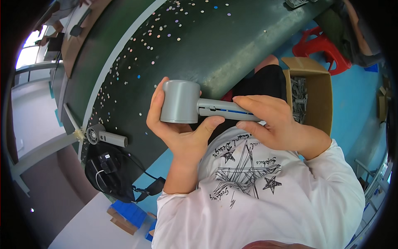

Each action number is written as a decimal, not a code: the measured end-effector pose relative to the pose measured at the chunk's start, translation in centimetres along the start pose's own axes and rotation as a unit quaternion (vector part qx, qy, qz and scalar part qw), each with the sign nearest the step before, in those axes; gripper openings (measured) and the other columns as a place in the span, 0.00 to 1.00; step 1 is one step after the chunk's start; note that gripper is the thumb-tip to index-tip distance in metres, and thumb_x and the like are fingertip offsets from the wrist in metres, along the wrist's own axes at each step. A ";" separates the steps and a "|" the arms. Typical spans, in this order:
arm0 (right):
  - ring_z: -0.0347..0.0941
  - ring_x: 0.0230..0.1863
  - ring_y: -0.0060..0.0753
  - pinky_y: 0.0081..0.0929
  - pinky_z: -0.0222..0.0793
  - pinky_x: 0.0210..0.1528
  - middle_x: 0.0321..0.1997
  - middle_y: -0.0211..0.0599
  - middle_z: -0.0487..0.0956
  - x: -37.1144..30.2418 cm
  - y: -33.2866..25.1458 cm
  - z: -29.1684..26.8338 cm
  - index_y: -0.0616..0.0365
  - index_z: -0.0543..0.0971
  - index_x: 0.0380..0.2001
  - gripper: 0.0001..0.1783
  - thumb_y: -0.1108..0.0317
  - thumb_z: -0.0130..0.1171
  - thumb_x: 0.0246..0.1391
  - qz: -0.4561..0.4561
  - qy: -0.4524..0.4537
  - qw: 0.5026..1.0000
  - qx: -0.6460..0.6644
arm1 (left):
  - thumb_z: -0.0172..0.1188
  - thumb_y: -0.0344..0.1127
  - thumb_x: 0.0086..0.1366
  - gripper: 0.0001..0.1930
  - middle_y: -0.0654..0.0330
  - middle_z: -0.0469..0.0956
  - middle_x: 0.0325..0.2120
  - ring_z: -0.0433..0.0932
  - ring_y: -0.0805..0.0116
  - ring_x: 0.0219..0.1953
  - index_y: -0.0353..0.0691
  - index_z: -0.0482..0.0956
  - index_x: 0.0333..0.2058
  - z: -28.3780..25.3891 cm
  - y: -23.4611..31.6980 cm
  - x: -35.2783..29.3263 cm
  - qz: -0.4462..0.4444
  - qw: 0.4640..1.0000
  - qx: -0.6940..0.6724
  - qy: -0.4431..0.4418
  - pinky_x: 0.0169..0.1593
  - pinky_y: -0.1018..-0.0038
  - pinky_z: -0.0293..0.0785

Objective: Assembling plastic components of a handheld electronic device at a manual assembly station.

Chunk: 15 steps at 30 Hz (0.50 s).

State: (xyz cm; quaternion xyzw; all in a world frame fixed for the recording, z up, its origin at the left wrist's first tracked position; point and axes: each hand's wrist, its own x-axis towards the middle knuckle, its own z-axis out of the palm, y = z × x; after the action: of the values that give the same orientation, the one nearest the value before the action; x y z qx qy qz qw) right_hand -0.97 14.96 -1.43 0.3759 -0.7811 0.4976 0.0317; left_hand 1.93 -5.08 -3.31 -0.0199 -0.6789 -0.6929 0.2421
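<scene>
A grey hair dryer (180, 101) with a wide cylindrical head and a straight handle lies sideways between my hands, above the table's near edge. My left hand (180, 143) cups the head from beneath, its fingers up the far left side and its thumb by the neck. Around the handle's right end closes my right hand (275, 120), thumb below and fingers above. A long narrow slot runs along the handle, with a blue strip and small dark parts showing inside. The handle's tip is hidden by my right hand.
Small round coloured dots (153, 48) are scattered over the dark green table (199, 45). Another grey dryer-like device (108, 137) lies left, beside a black bag (108, 174). At right stand a cardboard box (319, 99) of grey parts and a red stool (321, 47), near another person (352, 33).
</scene>
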 end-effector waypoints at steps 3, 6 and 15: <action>0.78 0.34 0.46 0.31 0.74 0.38 0.38 0.52 0.79 -0.3 -0.1 0.1 0.73 0.74 0.47 0.25 0.76 0.67 0.43 0.023 0.006 0.999 0.022 | 0.79 0.39 0.41 0.52 0.45 0.56 0.62 0.74 0.54 0.49 0.46 0.52 0.60 0.2 -0.5 -0.2 0.036 0.999 0.021 0.011 0.49 0.63 0.80; 0.78 0.32 0.45 0.30 0.74 0.34 0.37 0.51 0.79 -0.6 -0.1 0.2 0.73 0.75 0.47 0.24 0.76 0.66 0.43 0.055 0.006 0.998 0.037 | 0.79 0.38 0.43 0.51 0.44 0.54 0.62 0.72 0.54 0.51 0.45 0.51 0.60 0.2 -1.0 -0.8 0.042 0.999 0.011 0.006 0.48 0.62 0.80; 0.77 0.30 0.40 0.27 0.72 0.31 0.35 0.49 0.78 0.4 -0.2 -0.2 0.73 0.75 0.45 0.22 0.74 0.65 0.46 0.036 0.015 0.998 0.046 | 0.78 0.37 0.45 0.52 0.42 0.51 0.63 0.72 0.53 0.51 0.45 0.48 0.61 0.9 -0.8 -0.5 0.031 0.999 -0.025 -0.001 0.48 0.60 0.80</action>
State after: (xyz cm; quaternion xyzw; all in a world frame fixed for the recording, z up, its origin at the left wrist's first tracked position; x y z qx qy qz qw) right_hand -1.20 14.89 -1.00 0.3411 -0.7695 0.5398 0.0084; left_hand 1.80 -4.11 -4.15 -0.0476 -0.6605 -0.7020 0.2621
